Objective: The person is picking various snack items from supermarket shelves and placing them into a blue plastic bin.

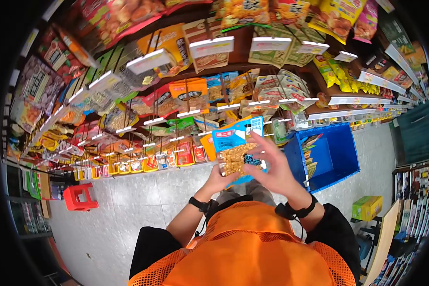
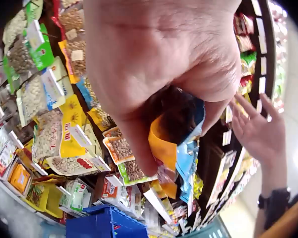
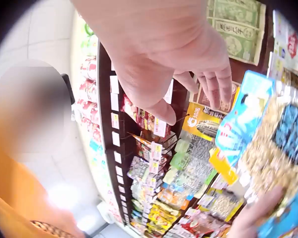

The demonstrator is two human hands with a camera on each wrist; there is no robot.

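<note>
The left hand [image 1: 218, 182] grips the snack packets [image 1: 236, 151] by their lower edge, so the fronts face the person; the right hand [image 1: 273, 168], fingers spread loose, hovers beside them, empty.

**Desk:** Where are the hands?

**Photographer:** Centre of the head view, both raised in front of the chest. The left hand [image 1: 218, 181] sits just left of centre, fingers curled round the packets [image 1: 236, 155] it grips. The left wrist view shows that fist filling the top of the frame.

**Desk:** And the other?

**Photographer:** The right hand [image 1: 271, 167] is just right of centre, palm turned inward, fingers spread and loose. The left forearm [image 1: 188, 224] and right forearm [image 1: 314, 220] climb from the lower middle, bare and converging.
</note>
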